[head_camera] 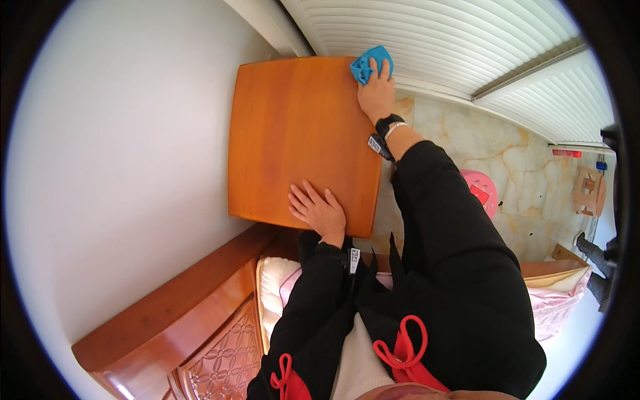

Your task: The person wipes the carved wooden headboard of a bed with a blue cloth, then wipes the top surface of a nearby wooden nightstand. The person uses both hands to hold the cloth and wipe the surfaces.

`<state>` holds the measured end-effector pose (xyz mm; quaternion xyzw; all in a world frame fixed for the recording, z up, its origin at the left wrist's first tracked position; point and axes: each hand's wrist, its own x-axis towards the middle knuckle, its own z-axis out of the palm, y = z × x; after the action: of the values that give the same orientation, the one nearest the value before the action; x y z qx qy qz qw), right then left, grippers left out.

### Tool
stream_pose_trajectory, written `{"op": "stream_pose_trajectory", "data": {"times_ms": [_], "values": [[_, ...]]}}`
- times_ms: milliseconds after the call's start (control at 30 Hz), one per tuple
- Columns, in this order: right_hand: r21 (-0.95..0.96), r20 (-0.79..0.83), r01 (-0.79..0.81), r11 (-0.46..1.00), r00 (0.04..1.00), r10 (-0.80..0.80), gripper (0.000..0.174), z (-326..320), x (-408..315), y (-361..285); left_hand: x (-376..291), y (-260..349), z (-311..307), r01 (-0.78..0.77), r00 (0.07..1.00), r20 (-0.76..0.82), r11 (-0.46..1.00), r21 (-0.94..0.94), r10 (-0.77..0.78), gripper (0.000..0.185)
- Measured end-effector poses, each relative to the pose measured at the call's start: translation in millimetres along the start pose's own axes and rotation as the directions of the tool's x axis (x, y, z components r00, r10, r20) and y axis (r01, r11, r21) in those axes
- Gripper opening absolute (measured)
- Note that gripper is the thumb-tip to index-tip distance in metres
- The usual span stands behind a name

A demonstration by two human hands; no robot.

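Observation:
A blue cloth (369,65) is bunched under my right hand (377,92) at the far right corner of a square wooden tabletop (295,130). The fingers press over the cloth, and part of it reaches past the table's edge. On the near side of the same orange-brown top, my left hand (320,210) lies flat with its fingers spread and holds nothing. Both wrists wear black straps with small printed tags; a bracelet also circles the right one.
A white wall (125,125) borders the table's left, and white ribbed panels (425,35) stand behind it. Right of my arm, a pink stool (480,192) rests on marble-patterned floor tiles (450,130). A carved wooden headboard (225,350) is at lower left; a small wooden stool (589,192) sits far right.

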<state>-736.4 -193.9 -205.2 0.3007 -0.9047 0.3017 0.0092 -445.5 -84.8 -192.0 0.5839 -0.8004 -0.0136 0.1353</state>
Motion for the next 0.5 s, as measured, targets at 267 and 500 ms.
{"op": "stream_pose_trajectory", "data": {"times_ms": [267, 500], "values": [[0.086, 0.180, -0.126, 0.988, 0.978, 0.109, 0.081, -44.1, -160.0, -8.8, 2.2, -0.3, 7.1, -0.016, 0.999, -0.032, 1.000, -0.015, 0.016, 0.064], [0.176, 0.405, -0.357, 0.917, 0.876, 0.263, 0.091, -72.9, -257.3, -7.1, 6.0, -23.6, 5.8, 0.009, 0.993, 0.121, 0.976, -0.215, 0.018, 0.058]]}}
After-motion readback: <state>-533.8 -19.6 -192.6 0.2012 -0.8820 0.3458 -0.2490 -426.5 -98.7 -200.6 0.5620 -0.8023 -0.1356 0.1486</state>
